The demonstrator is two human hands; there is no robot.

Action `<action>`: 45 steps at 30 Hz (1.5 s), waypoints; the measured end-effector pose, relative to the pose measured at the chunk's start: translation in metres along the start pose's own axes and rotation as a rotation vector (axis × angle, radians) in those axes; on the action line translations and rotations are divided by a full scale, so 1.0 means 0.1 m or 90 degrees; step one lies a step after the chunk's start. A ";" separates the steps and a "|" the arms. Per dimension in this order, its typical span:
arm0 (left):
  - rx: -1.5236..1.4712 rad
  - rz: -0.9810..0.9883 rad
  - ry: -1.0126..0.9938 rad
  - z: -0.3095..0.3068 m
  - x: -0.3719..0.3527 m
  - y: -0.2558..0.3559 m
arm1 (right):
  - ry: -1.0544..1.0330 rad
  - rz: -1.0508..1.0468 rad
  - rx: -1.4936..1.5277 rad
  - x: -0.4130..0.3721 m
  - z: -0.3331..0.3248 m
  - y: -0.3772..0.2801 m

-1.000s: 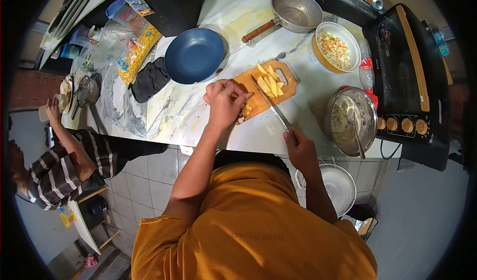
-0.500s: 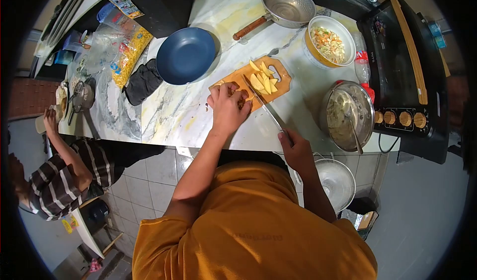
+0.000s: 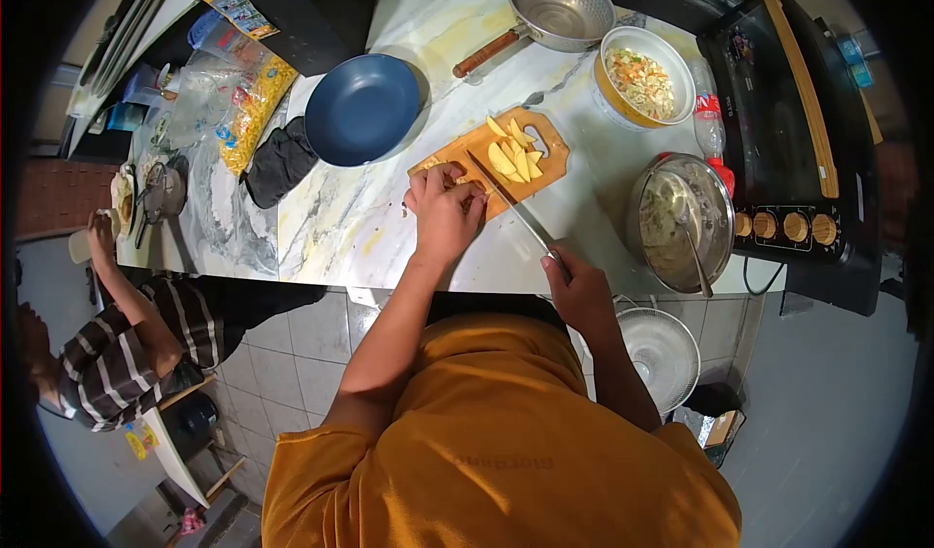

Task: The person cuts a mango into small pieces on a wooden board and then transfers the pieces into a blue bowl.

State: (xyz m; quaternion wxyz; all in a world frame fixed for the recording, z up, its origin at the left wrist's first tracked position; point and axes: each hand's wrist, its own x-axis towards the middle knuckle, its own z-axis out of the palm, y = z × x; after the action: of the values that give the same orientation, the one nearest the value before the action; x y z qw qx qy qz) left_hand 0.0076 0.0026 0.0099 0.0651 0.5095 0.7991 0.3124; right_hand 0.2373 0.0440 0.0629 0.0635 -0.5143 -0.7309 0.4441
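My right hand (image 3: 580, 293) is closed round the handle of a long knife (image 3: 526, 216), whose blade slants across a wooden cutting board (image 3: 554, 166). My left hand (image 3: 448, 220) has its fingers curled down on a piece of what looks like potato at the board's left part; the fingers hide most of it. To the right of the blade lies a small heap of pale yellow potato wedges (image 3: 503, 161), near the board's handle hole. The blade's tip lies between my left fingers and those wedges.
Behind the board are a blue pan (image 3: 362, 110), a metal saucepan (image 3: 561, 11) and a bowl of chopped vegetables (image 3: 639, 79). At right stand a steel bowl with a spoon (image 3: 671, 227) and a black oven (image 3: 778, 129). Another person (image 3: 131, 344) works at left.
The knife blade has shifted slightly left, closer to my left fingers. My left fingers have drawn in a little over the potato piece. The cut wedges look unmoved.
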 end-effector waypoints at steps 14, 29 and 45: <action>-0.003 -0.016 0.033 0.01 0.02 0.02 | 0.003 0.027 -0.046 -0.14 -0.08 -0.03; -0.010 -0.019 0.024 -0.01 0.01 0.01 | 0.000 0.063 0.000 -0.13 -0.04 -0.13; -0.014 -0.016 0.023 0.05 0.02 -0.05 | 0.052 -0.001 -0.064 -0.14 0.05 0.00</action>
State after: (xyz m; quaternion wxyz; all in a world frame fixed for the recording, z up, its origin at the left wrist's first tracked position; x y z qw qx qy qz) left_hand 0.0054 0.0051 0.0036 0.0605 0.4927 0.8031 0.3295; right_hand 0.2416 0.0297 0.0651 0.0678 -0.5337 -0.7496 0.3855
